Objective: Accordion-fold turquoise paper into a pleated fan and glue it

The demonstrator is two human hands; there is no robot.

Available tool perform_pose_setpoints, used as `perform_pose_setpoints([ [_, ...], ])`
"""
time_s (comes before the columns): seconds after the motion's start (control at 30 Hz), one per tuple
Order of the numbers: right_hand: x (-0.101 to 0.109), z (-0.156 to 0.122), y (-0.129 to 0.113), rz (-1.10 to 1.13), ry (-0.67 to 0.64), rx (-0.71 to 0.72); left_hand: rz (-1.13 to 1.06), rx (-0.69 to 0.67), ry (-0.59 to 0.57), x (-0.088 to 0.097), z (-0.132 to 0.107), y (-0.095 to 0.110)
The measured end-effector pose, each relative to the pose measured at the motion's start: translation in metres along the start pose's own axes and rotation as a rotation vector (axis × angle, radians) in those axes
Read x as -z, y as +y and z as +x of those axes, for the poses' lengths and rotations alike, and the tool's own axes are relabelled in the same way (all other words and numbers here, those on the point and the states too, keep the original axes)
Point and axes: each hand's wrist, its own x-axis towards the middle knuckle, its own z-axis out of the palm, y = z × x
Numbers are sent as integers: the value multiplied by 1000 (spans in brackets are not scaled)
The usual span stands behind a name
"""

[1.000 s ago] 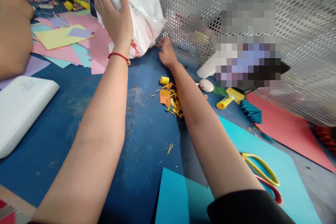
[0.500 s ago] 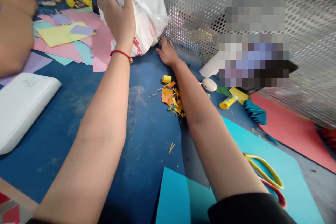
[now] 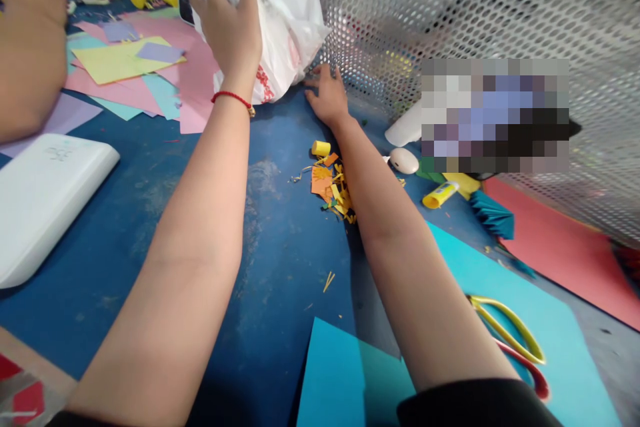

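My left hand (image 3: 227,20), with a red string bracelet at the wrist, grips the white plastic bag (image 3: 285,20) near its top, at the far edge of the blue table (image 3: 210,213). My right hand (image 3: 327,93) lies on the table at the foot of the bag, by the perforated metal wall (image 3: 450,7); its fingers are spread flat and hold nothing. A heap of orange and yellow paper scraps (image 3: 330,187) lies beside my right forearm.
Coloured paper sheets (image 3: 135,70) lie far left, and another person's arm (image 3: 27,40) reaches in there. A white flat box (image 3: 47,197) sits left. Right: a glue stick (image 3: 440,195), a white oval object (image 3: 404,160), yellow-handled scissors (image 3: 510,333) on a cyan sheet (image 3: 480,280), red paper (image 3: 560,253).
My right hand has slid a little further along the foot of the bag toward the wall. My left hand stays on the bag. The view shifted slightly.
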Motion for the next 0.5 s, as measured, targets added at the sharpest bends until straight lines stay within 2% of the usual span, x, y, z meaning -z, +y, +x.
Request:
perform_pose_setpoints([
  [0.13, 3, -1, 3, 9, 12, -28, 35, -13, -17, -3, 6, -9],
  [0.27, 3, -2, 8, -2, 33, -30, 35, -10, -25, -1, 4, -9],
  [0.5, -7, 5, 13, -44, -48, -6, 24, -7, -23, 3, -2, -5],
])
